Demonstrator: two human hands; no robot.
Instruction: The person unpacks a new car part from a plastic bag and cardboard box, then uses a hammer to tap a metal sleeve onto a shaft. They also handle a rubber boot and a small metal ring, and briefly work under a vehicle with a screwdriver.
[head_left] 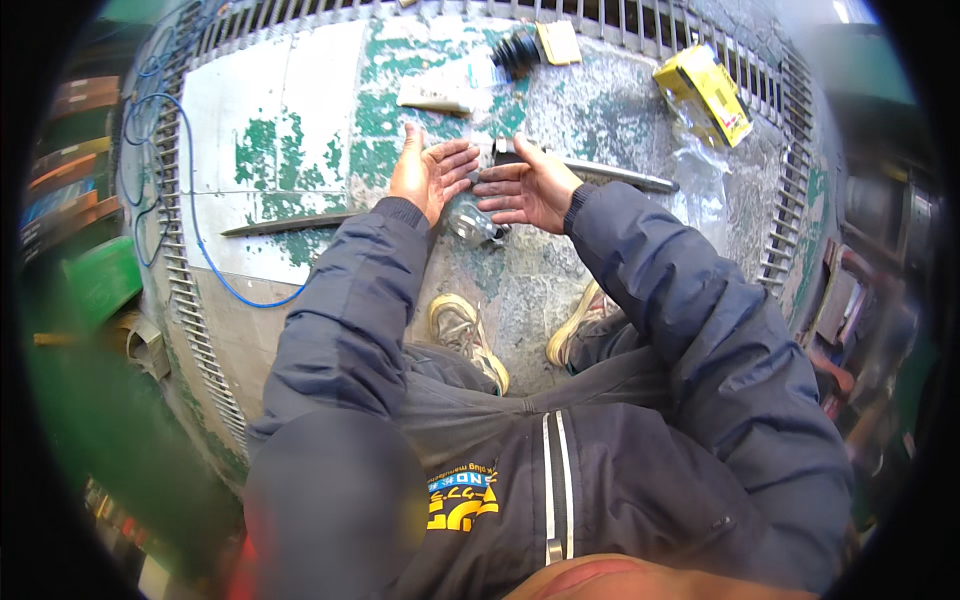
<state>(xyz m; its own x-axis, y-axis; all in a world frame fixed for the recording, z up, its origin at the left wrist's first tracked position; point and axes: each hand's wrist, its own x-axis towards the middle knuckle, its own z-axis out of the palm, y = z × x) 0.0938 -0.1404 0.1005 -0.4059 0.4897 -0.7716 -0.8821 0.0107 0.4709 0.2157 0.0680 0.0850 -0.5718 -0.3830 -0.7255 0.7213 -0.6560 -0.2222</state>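
Observation:
My left hand [432,178] is held out with its palm turned up and its fingers spread, holding nothing. Facing it, my right hand [530,185] is likewise palm up and empty, fingers stretched toward the left. Just below the fingertips lies a rounded metal part [468,220], shiny and greyish, partly hidden by the hands. A metal shaft [630,176] lies on the floor behind my right hand and runs out to the right. Left of my left forearm is a long, narrow, pointed metal bar [285,225].
Farther off lie a black ribbed rubber boot [515,53], a small cream-yellow box [558,43] and a pale packet [434,95]. A yellow box [703,95] and clear plastic [703,185] are at right. A blue hose [195,225] curls at left. Metal grating [172,200] edges the painted floor.

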